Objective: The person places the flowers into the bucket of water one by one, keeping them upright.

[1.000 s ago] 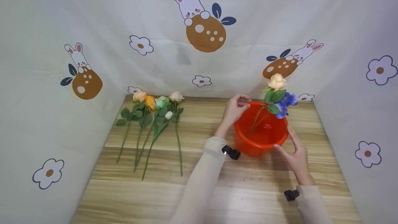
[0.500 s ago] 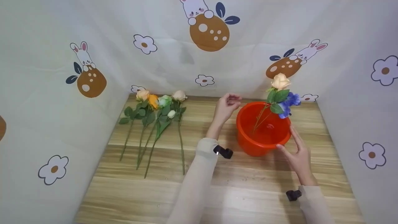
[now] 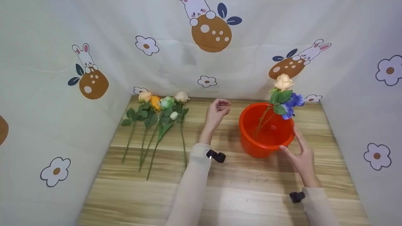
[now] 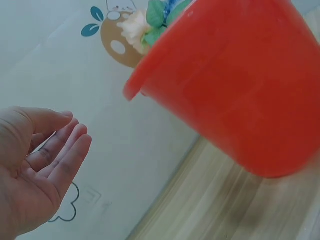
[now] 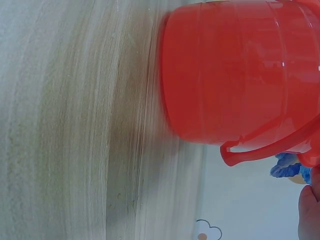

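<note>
A red plastic bucket (image 3: 259, 149) stands upright at the right of the table, its handle (image 5: 270, 150) hanging down the side in the right wrist view. A peach rose (image 3: 283, 82) and a blue flower (image 3: 292, 105) lean out over its back right rim, their stems inside. My right hand (image 3: 303, 161) rests against the right front of the rim, thumb and fingers spread and fairly straight. My left hand (image 3: 216, 111) is in the air left of the bucket, fingers loosely bent, holding nothing; in the left wrist view the left hand (image 4: 42, 165) is apart from the bucket.
Several artificial flowers lie side by side on the left of the table, among them an orange flower (image 3: 155, 102), a green flower (image 3: 167, 102) and a pale rose (image 3: 181, 97). A printed cloth (image 3: 169, 69) encloses the wooden table (image 3: 125, 194) at the back and sides.
My left hand has left the bucket's rim and moved left towards the lying flowers. My right hand stays at the rim, and the bucket stands where it was.
</note>
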Demonstrator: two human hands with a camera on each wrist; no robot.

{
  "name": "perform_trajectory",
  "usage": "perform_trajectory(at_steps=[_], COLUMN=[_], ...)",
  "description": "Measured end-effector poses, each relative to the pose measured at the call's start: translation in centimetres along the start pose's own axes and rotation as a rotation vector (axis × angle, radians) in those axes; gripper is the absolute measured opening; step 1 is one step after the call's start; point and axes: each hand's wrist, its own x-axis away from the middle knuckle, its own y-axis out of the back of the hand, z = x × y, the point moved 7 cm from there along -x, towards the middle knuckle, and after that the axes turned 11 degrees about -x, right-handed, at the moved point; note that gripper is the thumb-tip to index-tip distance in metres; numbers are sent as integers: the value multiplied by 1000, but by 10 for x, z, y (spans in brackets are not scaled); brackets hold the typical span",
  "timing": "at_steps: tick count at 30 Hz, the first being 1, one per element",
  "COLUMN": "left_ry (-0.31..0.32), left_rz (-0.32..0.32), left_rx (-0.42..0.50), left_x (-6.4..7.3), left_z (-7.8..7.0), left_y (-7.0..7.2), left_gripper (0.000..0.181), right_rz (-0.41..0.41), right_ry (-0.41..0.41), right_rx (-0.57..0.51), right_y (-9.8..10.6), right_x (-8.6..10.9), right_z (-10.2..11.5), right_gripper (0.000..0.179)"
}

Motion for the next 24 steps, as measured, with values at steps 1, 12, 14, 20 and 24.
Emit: perform_trajectory(at_steps=[1,12,14,20,24], left_ry=[4,98,107,115,139], left_rz=[-6,-70,-94,-140,-144], left_rx=[4,45,22,4,47], left_x=[1,0,1,7,12], left_z=[3,59,65,77,86], left_y=[3,27,32,48,58], left_gripper=[29,30,29,29,30], right_rz=[-1,-2,-4,-3,-4], right_ry=[5,53,36,-7,6], right_rx=[0,-12,-16,-20,-15], right_y=[0,0,0,1,1], right_x=[0,0,0,0,0], right_z=[0,-1,-1,-1,-1], right_gripper=[77,77,77,76,76])
